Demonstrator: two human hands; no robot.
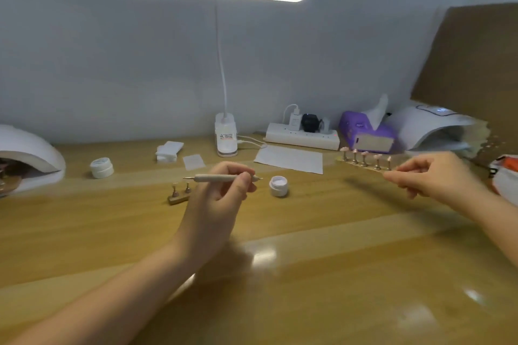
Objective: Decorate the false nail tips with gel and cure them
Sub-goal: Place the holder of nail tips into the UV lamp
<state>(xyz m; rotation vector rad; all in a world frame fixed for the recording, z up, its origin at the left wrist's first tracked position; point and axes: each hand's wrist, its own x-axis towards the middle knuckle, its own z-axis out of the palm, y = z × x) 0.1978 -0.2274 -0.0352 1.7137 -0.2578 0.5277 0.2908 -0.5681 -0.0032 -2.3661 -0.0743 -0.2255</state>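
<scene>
Left hand (221, 199) curled round one dotting pen (224, 177), held level above the wooden desk (308, 274). Right hand (437, 176) pinching the end of one long holder strip (364, 164) carrying five false nail tips (364, 153) on stands, lifted near the right curing lamp (431, 129). Two curing lamps, two gel jars: open jar (279, 185), lidded jar (101, 167). One short holder (179, 194) with two stands.

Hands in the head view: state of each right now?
Left hand: closed, gripping a slim beige dotting pen held level.
Right hand: closed, pinching the end of a gold strip stand carrying five pink nail tips.
</scene>
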